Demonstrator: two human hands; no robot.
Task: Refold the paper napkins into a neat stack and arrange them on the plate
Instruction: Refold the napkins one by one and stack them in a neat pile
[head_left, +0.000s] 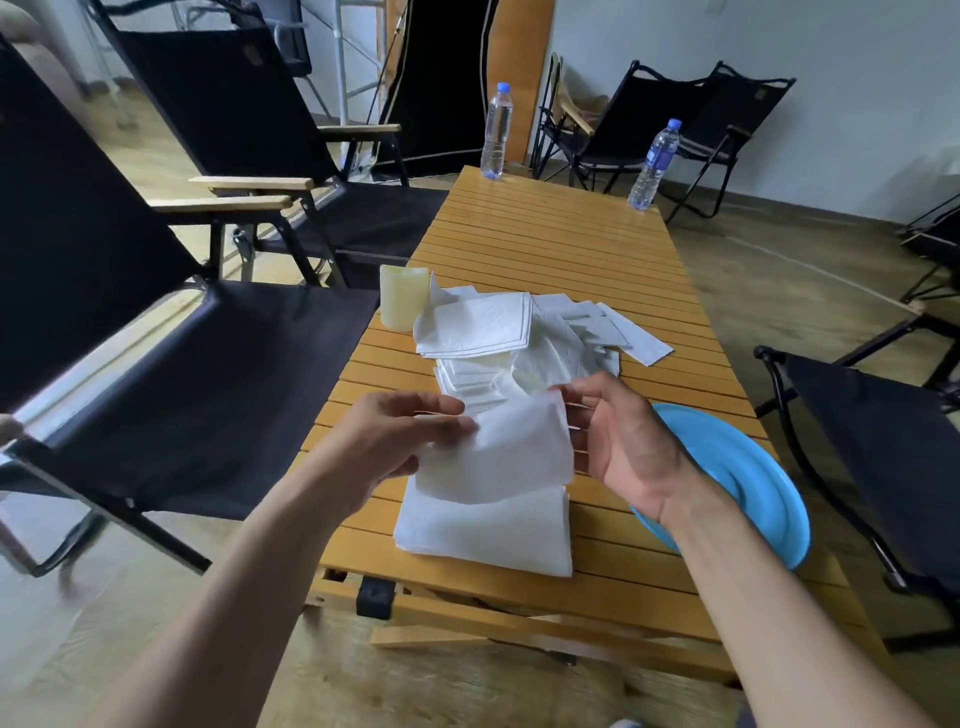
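Hands are working nearest the camera: the left hand (395, 436) is pinching the left edge of a white napkin (509, 452), and the right hand (618, 441) is pinching its upper right corner with curled fingers. The napkin is hanging in the air just above a folded stack (483, 535) that is lying by the near edge of the table (545, 239).

To do this fold well, I judge the person should be matching the corners before pressing any crease. The sheet should then be going down square on the stack so that the sides line up.

The blue plate (748, 483) is sitting just right of the right wrist, at the table's right edge, and no napkins are lying on it yet. Farther on, loose napkins (519, 332) are sprawling in an untidy heap, with a cream cup (402, 296) just beside them.

The slatted wooden table is carrying two water bottles (496, 132) at its far end. Black folding chairs (218, 93) are standing around it on a pale wood floor, with a white wall behind.
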